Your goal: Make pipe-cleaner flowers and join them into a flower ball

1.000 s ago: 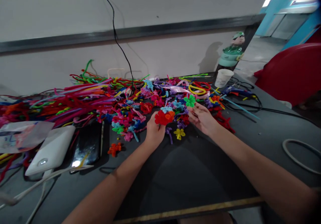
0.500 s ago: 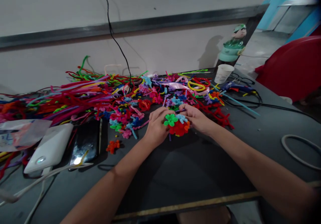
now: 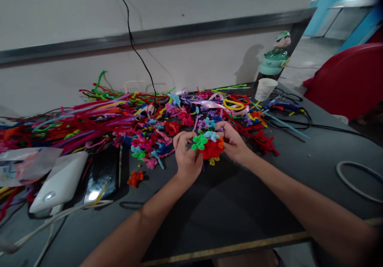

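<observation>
A small bunch of pipe-cleaner flowers (image 3: 209, 145), green, light blue, red and orange, is held between both hands above the dark table (image 3: 227, 207). My left hand (image 3: 187, 155) grips the bunch from the left, next to the green flower (image 3: 199, 142). My right hand (image 3: 235, 141) closes on it from the right. A yellow flower (image 3: 213, 161) lies just below the bunch. Behind the hands spreads a big heap of coloured pipe cleaners and made flowers (image 3: 119, 115).
A white power bank (image 3: 58, 181) and a black phone (image 3: 101, 175) lie at the left, with an orange flower (image 3: 135, 177) near them. A paper cup (image 3: 265, 89), a glue gun (image 3: 281, 105), black cables and a figurine (image 3: 277, 55) stand at the back right. A grey cord loop (image 3: 356, 179) lies at right.
One second ago my right hand held a green flower apart from the red bunch in my left; the hands have come together and the green flower now sits in the bunch.
</observation>
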The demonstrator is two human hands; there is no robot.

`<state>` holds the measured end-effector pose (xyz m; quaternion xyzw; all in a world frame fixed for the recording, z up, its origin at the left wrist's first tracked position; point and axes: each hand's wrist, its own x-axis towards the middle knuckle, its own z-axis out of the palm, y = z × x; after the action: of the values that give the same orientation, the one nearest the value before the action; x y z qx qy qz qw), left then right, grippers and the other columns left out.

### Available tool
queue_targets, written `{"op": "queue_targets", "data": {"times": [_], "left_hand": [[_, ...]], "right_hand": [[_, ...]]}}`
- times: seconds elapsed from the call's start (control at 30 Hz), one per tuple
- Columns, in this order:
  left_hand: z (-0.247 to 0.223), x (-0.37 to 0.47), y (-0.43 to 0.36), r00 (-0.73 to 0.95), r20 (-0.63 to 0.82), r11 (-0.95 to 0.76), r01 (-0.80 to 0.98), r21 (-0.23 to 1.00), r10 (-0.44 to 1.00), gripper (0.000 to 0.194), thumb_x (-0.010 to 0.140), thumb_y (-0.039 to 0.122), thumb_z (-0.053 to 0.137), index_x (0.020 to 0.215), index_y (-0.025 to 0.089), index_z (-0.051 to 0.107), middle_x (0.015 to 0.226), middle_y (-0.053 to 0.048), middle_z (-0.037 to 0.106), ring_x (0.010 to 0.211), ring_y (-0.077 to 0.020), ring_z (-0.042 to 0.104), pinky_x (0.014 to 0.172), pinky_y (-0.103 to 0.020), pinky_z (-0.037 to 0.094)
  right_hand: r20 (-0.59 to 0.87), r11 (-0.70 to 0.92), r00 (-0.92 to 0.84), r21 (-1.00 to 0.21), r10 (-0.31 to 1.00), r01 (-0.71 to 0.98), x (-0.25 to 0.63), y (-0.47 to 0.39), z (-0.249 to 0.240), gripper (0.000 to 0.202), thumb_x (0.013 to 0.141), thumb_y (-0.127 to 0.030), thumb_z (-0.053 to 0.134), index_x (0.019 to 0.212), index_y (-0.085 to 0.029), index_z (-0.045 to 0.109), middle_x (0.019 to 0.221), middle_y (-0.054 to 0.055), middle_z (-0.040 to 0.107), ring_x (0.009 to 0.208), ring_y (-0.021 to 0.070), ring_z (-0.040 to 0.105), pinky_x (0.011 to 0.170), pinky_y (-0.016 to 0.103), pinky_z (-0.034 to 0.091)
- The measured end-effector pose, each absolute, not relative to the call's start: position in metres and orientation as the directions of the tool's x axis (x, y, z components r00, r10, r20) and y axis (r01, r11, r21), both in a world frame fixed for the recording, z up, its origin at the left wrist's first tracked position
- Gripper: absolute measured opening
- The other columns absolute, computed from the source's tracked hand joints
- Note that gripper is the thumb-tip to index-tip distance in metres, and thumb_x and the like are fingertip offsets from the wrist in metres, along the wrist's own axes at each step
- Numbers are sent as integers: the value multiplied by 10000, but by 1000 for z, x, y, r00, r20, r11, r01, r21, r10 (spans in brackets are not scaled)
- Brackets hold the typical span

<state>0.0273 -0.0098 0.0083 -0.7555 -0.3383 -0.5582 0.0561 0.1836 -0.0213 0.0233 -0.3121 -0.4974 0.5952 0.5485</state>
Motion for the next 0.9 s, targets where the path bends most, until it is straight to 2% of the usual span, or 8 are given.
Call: {"op": "queue_targets", "data": {"times": [0.13, 0.23, 0.37, 0.43, 0.53, 0.7, 0.77, 0.9], "left_hand": [[8, 29, -13, 116, 880, -795, 496, 350, 460, 97, 801, 151, 507, 745, 213, 556, 1001, -51, 526, 973, -178, 513, 780, -328, 461], [8, 26, -12, 106, 860, -787, 471, 399, 499, 143, 803, 122, 502, 869, 217, 585, 1060, -70, 545, 1023, -185, 538, 824, -347, 458], [7, 24, -9, 112, 811, -688, 603, 404, 575, 148, 796, 110, 532, 864, 215, 612, 931, -43, 643, 1063, -221, 559, 904, -415, 373], [6, 24, -9, 126, 792, -660, 638, 396, 597, 142, 779, 87, 535, 807, 208, 604, 810, -22, 652, 945, -209, 599, 872, -402, 373], [3, 25, -12, 137, 796, -688, 602, 406, 589, 164, 759, 48, 504, 755, 199, 567, 687, -3, 613, 735, -164, 589, 739, -321, 430], [2, 30, -15, 210, 827, -780, 512, 361, 521, 212, 781, 18, 432, 837, 187, 547, 798, -36, 622, 796, -159, 580, 678, -272, 462], [2, 30, -14, 252, 830, -801, 501, 329, 498, 207, 786, 16, 415, 804, 183, 535, 764, -34, 610, 768, -159, 572, 666, -276, 470], [3, 26, -7, 381, 834, -872, 438, 216, 398, 212, 783, 34, 398, 789, 194, 537, 762, -43, 611, 794, -183, 577, 728, -334, 502]], "right_hand": [[137, 83, -195, -961, 971, -262, 179, -23, 19, 380, 687, -476, 693, 826, -249, 422, 513, -89, 455, 377, 76, 383, 391, 208, 310], [189, 170, -146, -976, 971, -138, 176, -26, 15, 246, 734, -426, 666, 794, -224, 538, 586, -33, 526, 453, 103, 472, 427, 230, 360], [354, 350, 96, -935, 930, 62, 176, -30, 14, 154, 728, -357, 687, 782, -217, 650, 646, 4, 582, 570, 138, 513, 515, 266, 408], [399, 386, 137, -916, 907, 112, 176, -31, 14, 124, 713, -333, 704, 715, -212, 679, 586, -5, 563, 538, 131, 488, 508, 268, 399], [412, 412, 127, -911, 902, 27, 174, -30, 12, 88, 704, -307, 715, 706, -219, 717, 592, -2, 589, 554, 131, 504, 521, 268, 408], [373, 359, -19, -904, 927, -230, 171, -26, 7, 134, 697, -347, 719, 700, -215, 740, 607, 1, 565, 499, 88, 432, 459, 233, 355], [372, 350, -53, -906, 927, -238, 174, -24, 5, 156, 678, -363, 734, 683, -207, 742, 603, 0, 547, 487, 77, 408, 442, 222, 336], [377, 361, -101, -921, 921, -149, 184, -20, 5, 203, 643, -408, 752, 668, -206, 741, 621, 20, 574, 576, 132, 507, 511, 256, 415]]}}
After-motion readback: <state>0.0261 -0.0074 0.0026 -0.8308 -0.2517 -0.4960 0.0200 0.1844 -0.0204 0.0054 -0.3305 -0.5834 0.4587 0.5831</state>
